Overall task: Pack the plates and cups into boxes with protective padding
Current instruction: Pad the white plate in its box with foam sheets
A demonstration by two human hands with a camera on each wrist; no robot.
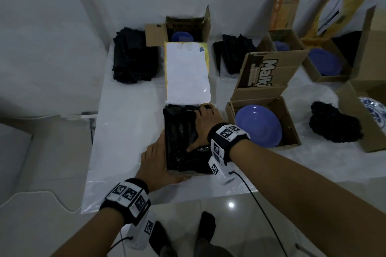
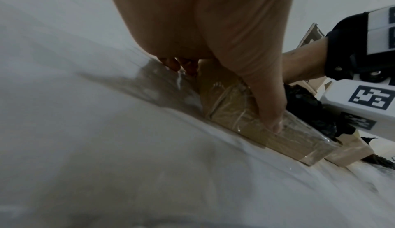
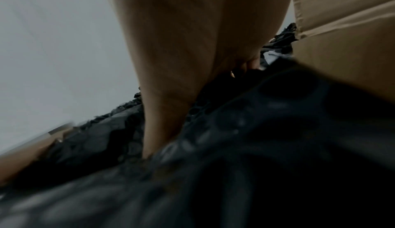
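While left grip (image 1: 155,160) flat against box (image 2: 239,113), right grip (image 1: 203,127) presses padding (image 1: 179,142) open-palmed.

Dim cool light, floor glare, blurred wrist views, wide-angle distortion

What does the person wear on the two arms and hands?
Both forearms and hands are bare, without sleeves. Each wrist carries a black band with white square-patterned tags and a white camera block below; a black cable leaves each block.
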